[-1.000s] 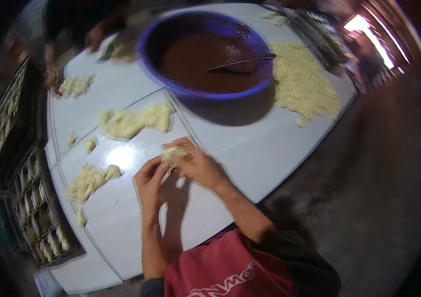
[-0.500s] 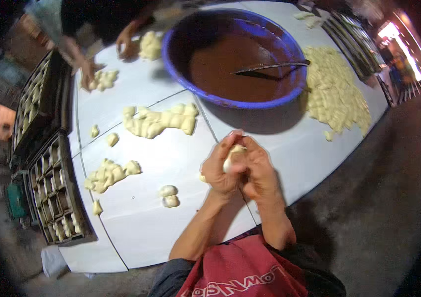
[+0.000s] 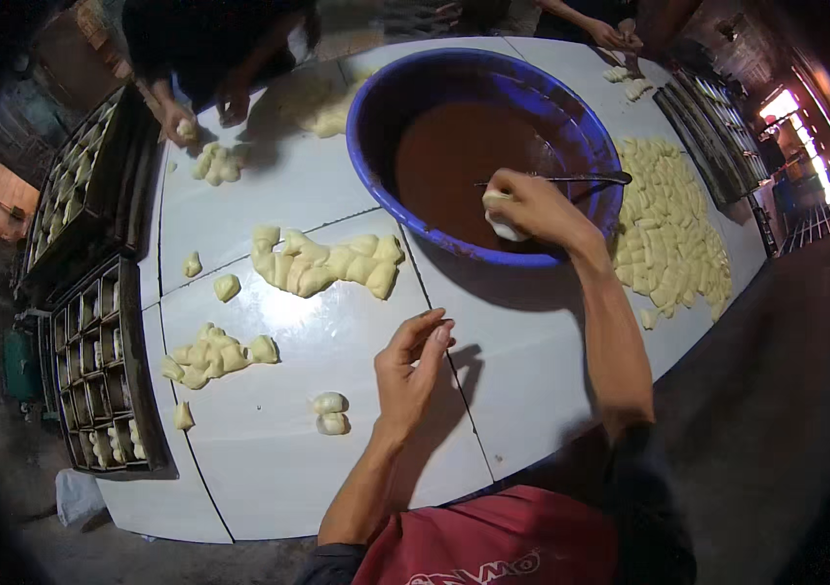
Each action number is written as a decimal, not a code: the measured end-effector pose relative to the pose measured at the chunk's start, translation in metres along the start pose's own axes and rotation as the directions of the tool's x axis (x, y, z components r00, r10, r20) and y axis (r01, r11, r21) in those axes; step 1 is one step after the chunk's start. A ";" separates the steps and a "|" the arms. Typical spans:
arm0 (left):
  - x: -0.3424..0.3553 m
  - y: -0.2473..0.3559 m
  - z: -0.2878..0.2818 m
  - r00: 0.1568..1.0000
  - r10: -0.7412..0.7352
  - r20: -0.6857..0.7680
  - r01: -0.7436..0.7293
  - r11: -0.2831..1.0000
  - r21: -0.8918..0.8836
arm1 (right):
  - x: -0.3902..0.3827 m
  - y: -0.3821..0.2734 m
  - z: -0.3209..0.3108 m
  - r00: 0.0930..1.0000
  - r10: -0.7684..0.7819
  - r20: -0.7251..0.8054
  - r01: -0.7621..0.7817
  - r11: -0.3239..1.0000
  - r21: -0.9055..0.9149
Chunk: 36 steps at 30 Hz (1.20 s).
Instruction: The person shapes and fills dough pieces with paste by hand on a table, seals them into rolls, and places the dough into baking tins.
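Firstly, desk (image 3: 522,370), white. Basin (image 3: 434,232), blue, brown contents. Dough pieces (image 3: 669,229), heaped right of basin. Dough mass (image 3: 322,263), elongated. Hands, two: left hand (image 3: 415,361) half-open, fingers bent, apparently unladen, above desk; right hand (image 3: 537,205) curled firmly. Dough balls (image 3: 330,413), touching pair. Whitish lump (image 3: 506,226), one, in right hand's grip, over basin's near side.
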<state>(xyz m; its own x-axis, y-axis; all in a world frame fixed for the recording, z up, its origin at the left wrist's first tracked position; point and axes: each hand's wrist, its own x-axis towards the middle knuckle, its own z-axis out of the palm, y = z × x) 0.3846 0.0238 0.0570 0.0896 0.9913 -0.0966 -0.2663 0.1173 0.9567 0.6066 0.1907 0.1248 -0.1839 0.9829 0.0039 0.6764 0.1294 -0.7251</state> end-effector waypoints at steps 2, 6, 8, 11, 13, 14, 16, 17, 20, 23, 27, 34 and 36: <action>0.000 0.000 -0.011 0.999 -0.007 -0.046 0.008 1.000 0.029 | 0.025 0.017 0.016 0.952 0.097 0.292 0.026 0.920 -0.391; -0.004 -0.005 -0.021 1.000 -0.027 -0.014 0.028 0.997 0.073 | 0.031 0.027 0.032 0.847 0.180 0.500 0.168 0.802 -0.573; -0.005 -0.003 -0.025 0.994 -0.104 -0.029 0.107 0.991 0.085 | 0.027 0.007 0.019 0.848 0.073 0.525 0.180 0.891 -0.416; -0.004 -0.002 -0.023 0.991 -0.107 -0.076 0.113 0.991 0.077 | 0.015 -0.016 0.011 0.876 0.104 0.471 0.112 0.906 -0.408; 0.000 -0.003 -0.020 0.993 -0.110 -0.051 0.114 0.990 0.078 | 0.006 -0.018 0.009 0.933 -0.023 0.360 0.129 0.953 -0.273; 0.003 -0.004 -0.017 0.993 -0.109 -0.051 0.112 0.991 0.073 | 0.000 -0.019 0.006 0.932 -0.021 0.361 0.130 0.952 -0.278; 0.011 -0.005 -0.007 0.999 -0.045 0.008 0.044 0.996 0.074 | -0.011 -0.020 0.002 0.958 0.136 0.252 -0.239 0.865 0.441; 0.015 -0.007 -0.003 0.998 -0.052 0.046 0.049 0.998 0.048 | -0.014 -0.020 0.004 0.991 0.060 0.116 -0.109 0.874 0.474; 0.028 0.002 0.014 0.989 -0.082 0.126 0.086 0.996 -0.029 | -0.036 -0.035 0.015 0.994 0.102 0.039 -0.096 0.643 0.760; 0.032 0.011 0.028 0.967 -0.090 0.238 0.170 0.925 -0.341 | -0.060 -0.051 0.039 0.993 0.115 0.033 -0.088 0.509 0.857; 0.019 0.006 0.022 0.956 -0.178 0.235 0.280 0.798 -0.534 | -0.084 -0.048 0.066 0.988 0.145 0.060 -0.115 0.407 0.906; 0.004 -0.002 -0.029 0.968 -0.236 -0.086 0.162 0.847 -0.506 | -0.121 -0.057 0.107 0.997 -0.068 -0.020 0.064 0.730 0.680; -0.002 -0.002 -0.035 0.960 -0.247 -0.131 0.154 0.859 -0.489 | -0.128 -0.060 0.121 0.939 -0.278 -0.201 0.308 0.941 0.139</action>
<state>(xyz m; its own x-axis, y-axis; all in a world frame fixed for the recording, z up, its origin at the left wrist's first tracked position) 0.3509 0.0237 0.0458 0.0259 0.9305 -0.3653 -0.6840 0.2830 0.6724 0.5026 0.0415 0.0845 -0.2171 0.9136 0.3439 0.4807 0.4067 -0.7769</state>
